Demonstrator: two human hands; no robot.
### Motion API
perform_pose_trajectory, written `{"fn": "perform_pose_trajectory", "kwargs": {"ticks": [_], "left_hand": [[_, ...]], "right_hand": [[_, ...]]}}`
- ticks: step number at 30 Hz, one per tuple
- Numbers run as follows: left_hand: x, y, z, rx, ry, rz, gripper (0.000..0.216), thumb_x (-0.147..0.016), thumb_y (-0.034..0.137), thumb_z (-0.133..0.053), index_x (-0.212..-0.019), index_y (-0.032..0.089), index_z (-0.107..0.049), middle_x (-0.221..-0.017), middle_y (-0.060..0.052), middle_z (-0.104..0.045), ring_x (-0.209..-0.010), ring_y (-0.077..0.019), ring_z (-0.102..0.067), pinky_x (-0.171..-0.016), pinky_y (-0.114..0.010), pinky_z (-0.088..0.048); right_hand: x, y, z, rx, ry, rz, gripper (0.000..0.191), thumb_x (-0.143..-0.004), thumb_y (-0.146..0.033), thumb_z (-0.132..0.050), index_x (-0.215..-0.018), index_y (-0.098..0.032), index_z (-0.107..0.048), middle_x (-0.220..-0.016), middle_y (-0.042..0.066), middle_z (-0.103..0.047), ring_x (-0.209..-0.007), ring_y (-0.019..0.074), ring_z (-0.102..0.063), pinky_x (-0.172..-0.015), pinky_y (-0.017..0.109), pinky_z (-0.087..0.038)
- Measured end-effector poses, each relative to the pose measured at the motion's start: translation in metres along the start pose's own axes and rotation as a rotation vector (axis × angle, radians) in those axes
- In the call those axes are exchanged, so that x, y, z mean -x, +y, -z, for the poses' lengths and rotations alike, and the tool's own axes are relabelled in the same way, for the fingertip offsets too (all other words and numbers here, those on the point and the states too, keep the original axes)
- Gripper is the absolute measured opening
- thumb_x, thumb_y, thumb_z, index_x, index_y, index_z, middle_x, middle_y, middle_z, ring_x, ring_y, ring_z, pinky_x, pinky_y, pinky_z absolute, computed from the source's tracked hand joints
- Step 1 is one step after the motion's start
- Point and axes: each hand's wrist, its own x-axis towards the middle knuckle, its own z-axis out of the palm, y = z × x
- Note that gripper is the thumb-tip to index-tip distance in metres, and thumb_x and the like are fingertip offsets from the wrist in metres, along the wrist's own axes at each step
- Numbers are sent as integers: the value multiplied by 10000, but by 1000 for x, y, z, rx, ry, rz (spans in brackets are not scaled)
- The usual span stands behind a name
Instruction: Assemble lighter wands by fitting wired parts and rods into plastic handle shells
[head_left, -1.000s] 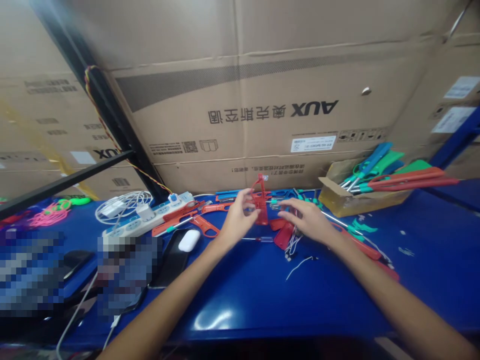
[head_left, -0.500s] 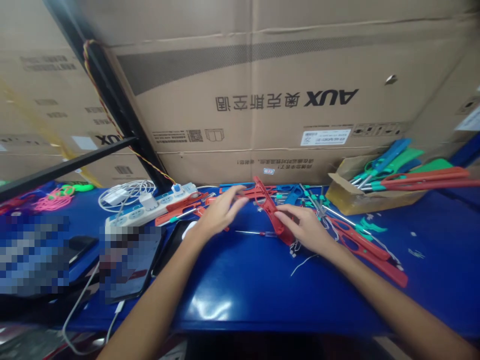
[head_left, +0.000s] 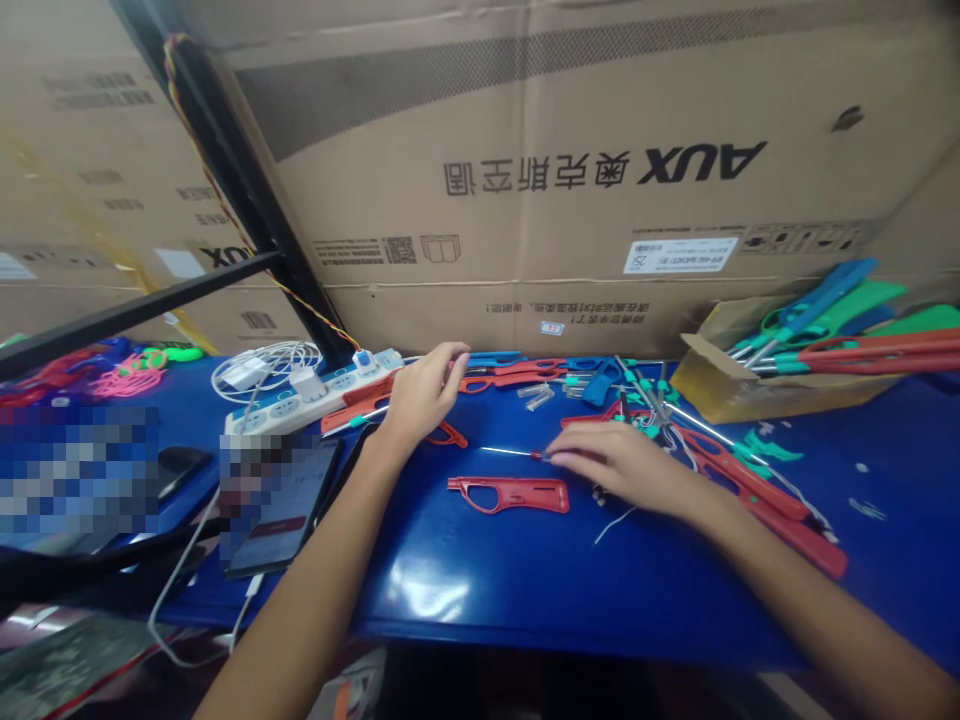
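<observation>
A red lighter shell half (head_left: 529, 495) with a trigger opening lies flat on the blue table, in front of both hands. Beyond it a thin screwdriver (head_left: 517, 453) points its tip to the left. My right hand (head_left: 622, 465) closes thumb and fingers about the screwdriver's handle, which is mostly hidden by them. My left hand (head_left: 427, 395) hovers over the parts at the back left, its fingers and thumb apart and nothing visible between them. Close to its wrist is a small orange-red part (head_left: 448, 434). White wires (head_left: 615, 522) lie below my right hand.
At right a cardboard box (head_left: 720, 385) holds several blue, green and red lighters. Red shells (head_left: 787, 520) and metal tubes lie before it. Small clear pieces (head_left: 536, 396) sit farther back. On the left are a power strip (head_left: 300, 405), a tablet (head_left: 281, 510) and cables.
The red shell half has gone from my right hand to the table, lying flat. My right hand has moved onto the screwdriver's handle. My left hand stays raised; the view has shifted slightly.
</observation>
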Motion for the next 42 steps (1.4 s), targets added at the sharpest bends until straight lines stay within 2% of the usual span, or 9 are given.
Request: {"fn": "perform_pose_trajectory", "kwargs": {"ticks": [5,11,17,26,31,33,36,39,42], "left_hand": [[-1,-3,-1,-47,-34,-42,227,-1023,289,-450,-1096,216,-652,-1001,-20,-748,-826,-171,-696,-687,-253,-438],[1,0,-4,-83,-95,-93,225,-1025,287,-448,-1064,220,-658,-1017,-14,-753,-840,-188,-704,-672,-263,-431],[1,4,-4,-85,-92,-111,212,-1022,293,-468,-1056,224,-666,-1012,-7,-757,-863,-194,-712,-683,-270,-438],[0,0,-3,-52,-68,-83,221,-1025,288,-459,-1060,218,-665,-1021,-14,-760,-843,-185,-712,-682,-270,-437],[0,0,-3,-42,-71,-80,231,-1027,298,-455,-1069,221,-669,-1039,-17,-761,-896,-197,-715,-711,-269,-448],[0,0,-3,-40,-76,-78,236,-1028,300,-452,-1073,222,-670,-1041,-18,-762,-903,-199,-716,-714,-269,-449],[0,0,-3,-41,-82,-75,242,-1027,305,-451,-1076,222,-674,-1039,-18,-763,-900,-201,-716,-714,-269,-449],[0,1,-3,-40,-87,-67,250,-1026,312,-451,-1079,221,-678,-1032,-20,-765,-882,-199,-716,-705,-268,-443],[-1,2,-2,-36,-100,-50,271,-1025,322,-442,-1084,216,-684,-1023,-29,-766,-859,-198,-712,-700,-271,-434]], "right_hand": [[8,26,27,173,158,-93,288,-1016,-371,-478,-1065,-254,-736,-1087,42,-745,-1009,230,-689,-882,385,-526],[15,43,30,165,-126,-108,256,-989,-355,-522,-1077,-284,-751,-1206,62,-673,-1113,244,-626,-945,421,-515],[10,45,18,174,-113,-76,288,-991,-342,-505,-1113,-257,-752,-1313,116,-588,-1204,273,-563,-1014,464,-478],[3,34,14,98,346,-138,206,-1009,-303,-464,-1040,-231,-654,-1015,76,-713,-939,236,-656,-861,421,-512],[1,16,15,-481,676,-204,100,-964,-330,-561,-1023,-250,-568,-923,32,-689,-629,146,-598,-546,293,-485],[1,10,18,-802,612,-171,124,-921,-303,-614,-1030,-267,-567,-929,12,-671,-606,134,-599,-504,274,-477],[1,3,20,-1073,289,-132,119,-909,-331,-630,-994,-248,-628,-936,21,-670,-665,153,-654,-598,317,-542],[-1,-3,12,-994,-46,-51,183,-916,-371,-654,-852,-200,-664,-973,69,-711,-859,198,-694,-810,377,-552],[-4,-8,-1,-931,-195,-10,192,-932,-350,-651,-835,-186,-671,-1038,86,-731,-995,209,-682,-938,408,-503]]}}
